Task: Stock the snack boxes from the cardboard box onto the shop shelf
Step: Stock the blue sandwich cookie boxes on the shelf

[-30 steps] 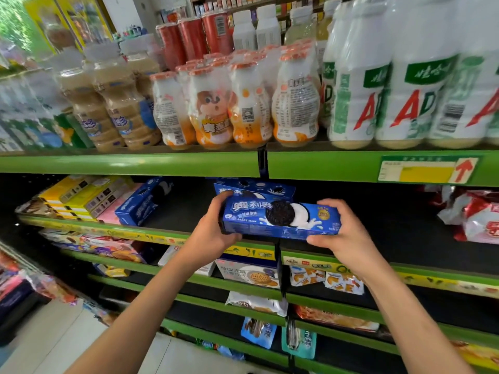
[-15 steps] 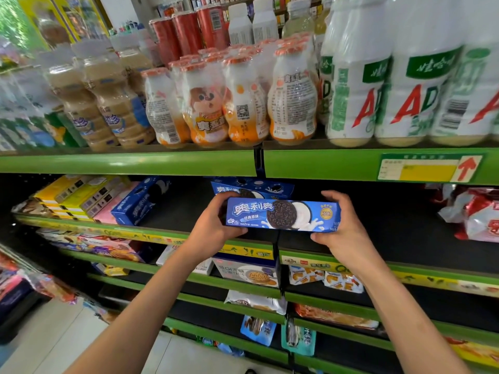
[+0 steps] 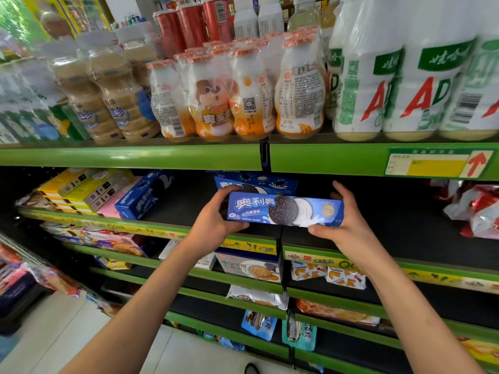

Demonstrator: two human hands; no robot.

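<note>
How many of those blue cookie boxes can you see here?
3: one blue cookie box held between the left hand and right hand, one on the shelf right behind it, one angled at left. More may be hidden.

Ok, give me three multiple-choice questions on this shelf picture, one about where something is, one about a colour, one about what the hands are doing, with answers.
1. Where is the held cookie box?
A. Among the bottles
B. In front of the shelf below the bottles
C. On the floor

2. What colour are the shelf edges?
A. Green
B. Red
C. White

3. How is the cookie box held?
A. Left hand only
B. Right hand only
C. Both hands, one at each end

Answers: B, it hangs level with another blue box under the bottles; A, every edge strip is green; C, fingers wrap both ends.
</note>
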